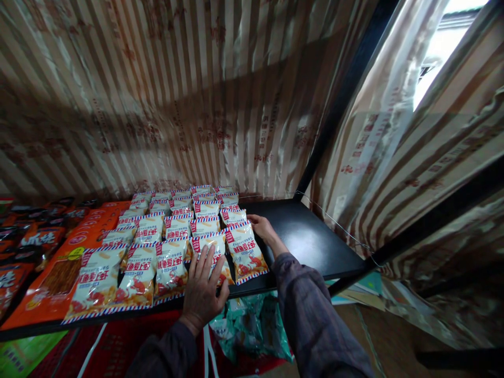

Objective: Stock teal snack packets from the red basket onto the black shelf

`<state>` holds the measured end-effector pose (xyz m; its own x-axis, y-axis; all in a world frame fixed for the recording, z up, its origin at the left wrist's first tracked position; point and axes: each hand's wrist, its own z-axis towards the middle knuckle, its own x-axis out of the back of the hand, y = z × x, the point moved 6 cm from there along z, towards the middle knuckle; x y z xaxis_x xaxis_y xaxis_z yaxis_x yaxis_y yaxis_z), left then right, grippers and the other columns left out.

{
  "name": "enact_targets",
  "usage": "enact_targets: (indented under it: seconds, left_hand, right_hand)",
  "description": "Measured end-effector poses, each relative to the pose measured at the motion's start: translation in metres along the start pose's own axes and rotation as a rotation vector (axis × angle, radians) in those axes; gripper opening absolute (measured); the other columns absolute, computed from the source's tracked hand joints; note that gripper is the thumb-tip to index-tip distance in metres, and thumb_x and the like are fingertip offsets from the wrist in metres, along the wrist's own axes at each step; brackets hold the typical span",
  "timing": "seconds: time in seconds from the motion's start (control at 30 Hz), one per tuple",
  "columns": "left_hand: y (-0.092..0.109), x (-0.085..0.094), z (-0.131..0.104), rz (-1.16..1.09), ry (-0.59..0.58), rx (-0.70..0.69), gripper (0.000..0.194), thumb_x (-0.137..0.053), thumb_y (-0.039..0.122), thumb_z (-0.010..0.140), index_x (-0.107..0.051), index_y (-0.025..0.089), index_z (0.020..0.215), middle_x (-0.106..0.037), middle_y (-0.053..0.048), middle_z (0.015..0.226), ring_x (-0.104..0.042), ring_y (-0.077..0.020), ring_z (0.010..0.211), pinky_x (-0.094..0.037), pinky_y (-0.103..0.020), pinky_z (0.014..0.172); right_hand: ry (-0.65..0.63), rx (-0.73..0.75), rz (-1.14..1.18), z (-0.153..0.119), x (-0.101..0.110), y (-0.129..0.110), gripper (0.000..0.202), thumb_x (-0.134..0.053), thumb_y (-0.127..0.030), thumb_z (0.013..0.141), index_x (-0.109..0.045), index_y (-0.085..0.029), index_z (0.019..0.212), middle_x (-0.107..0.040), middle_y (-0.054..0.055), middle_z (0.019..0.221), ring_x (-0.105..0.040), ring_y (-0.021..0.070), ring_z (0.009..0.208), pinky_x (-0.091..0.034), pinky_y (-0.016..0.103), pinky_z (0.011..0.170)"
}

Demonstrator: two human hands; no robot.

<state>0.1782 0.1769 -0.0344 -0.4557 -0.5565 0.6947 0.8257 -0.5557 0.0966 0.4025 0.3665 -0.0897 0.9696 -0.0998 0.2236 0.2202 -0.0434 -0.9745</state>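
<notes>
— Where are the bags (171,265)?

— In close rows on the black shelf (315,239), five across the front; they are pale, with red lettering and red-and-blue striped ends

— What is the left hand (202,294) doing?

— It lies palm down over the fourth bag (218,244) from the left in the front row. Its grip is loose: fingers straight and slightly apart, thumb out to the right, nothing pinched

— And the right hand (264,231)?

— Beside the upper right corner of the end bag (247,254), arm reaching in over the shelf's front edge. The fingertips are partly hidden, so I cannot tell whether that grip is clamped on anything

— How does the end bag sit?

— Face up, its lower edge near the front of the shelf, just right of the bag under the left hand

— What else is near?

— Left of the rows, large orange packs (59,278), then smaller dark packs (41,236) further left. The shelf's glossy top runs on to the right, up to a dark post (338,100)

— Behind and below?

— A striped sheet (197,94) hangs behind; teal bags (252,325) lie under the shelf, with something red and white straps beside them
</notes>
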Motion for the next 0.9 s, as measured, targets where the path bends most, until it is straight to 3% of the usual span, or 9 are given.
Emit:
enact_targets:
  seconds: [0.6, 0.9]
  left_hand:
    - [0.000, 0.001, 0.002, -0.016, -0.001, 0.010, 0.048, -0.057, 0.031, 0.079, -0.054, 0.015, 0.124, -0.042, -0.017, 0.141, -0.029, -0.0315, 0.136, -0.029, -0.052, 0.107]
    - [0.000, 0.002, 0.001, -0.018, 0.002, 0.014, 0.048, -0.056, 0.031, 0.080, -0.053, 0.015, 0.125, -0.042, -0.017, 0.141, -0.030, -0.0311, 0.136, -0.030, -0.052, 0.107]
  right_hand:
    - [0.023, 0.180, -0.542, -0.017, -0.002, -0.035, 0.029, -0.063, -0.018, 0.071, -0.073, -0.022, 0.098, -0.074, 0.005, 0.096, -0.067, 0.0225, 0.091, -0.048, 0.025, 0.077]
    - [0.024, 0.187, -0.606, -0.016, -0.003, -0.034, 0.022, -0.064, -0.019, 0.071, -0.075, -0.020, 0.089, -0.074, 0.007, 0.090, -0.067, 0.0252, 0.090, -0.048, 0.028, 0.076]
